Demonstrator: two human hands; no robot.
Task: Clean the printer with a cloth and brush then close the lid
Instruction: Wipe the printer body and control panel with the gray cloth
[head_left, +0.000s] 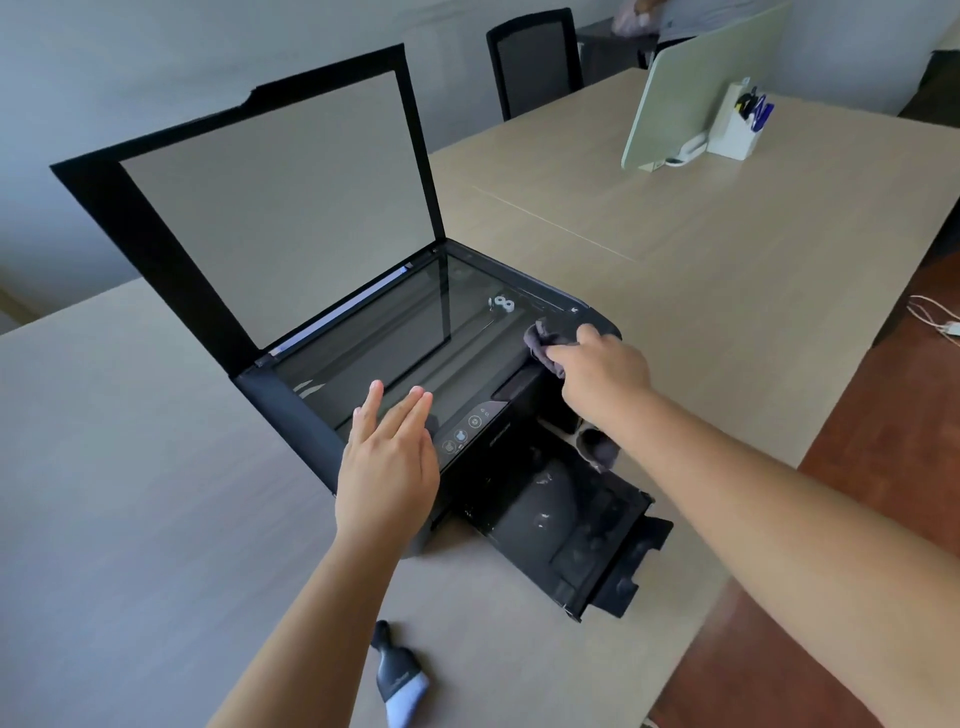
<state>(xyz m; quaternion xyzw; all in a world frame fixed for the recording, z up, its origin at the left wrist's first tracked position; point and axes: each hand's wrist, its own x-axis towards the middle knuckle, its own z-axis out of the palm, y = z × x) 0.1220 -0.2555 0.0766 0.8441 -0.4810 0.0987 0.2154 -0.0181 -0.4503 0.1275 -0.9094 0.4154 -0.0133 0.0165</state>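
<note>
Inspector A: Wiping step underway. Right hand (597, 364) grasps the cloth (545, 340) on the printer (498, 467), right of the glass; left hand (387, 462) hovers released, fingers straight.

Inspector B: Brush (399, 680) lies untouched on the tabletop (130, 493); lid (249, 197) stands raised. Brushing likely follows, then closing.

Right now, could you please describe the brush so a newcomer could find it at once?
Start at the black printer with its raised lid on the tan table. The brush lies on the table nearer the camera, between the forearms: a short black handle and pale bristles, untouched by either hand.
</note>
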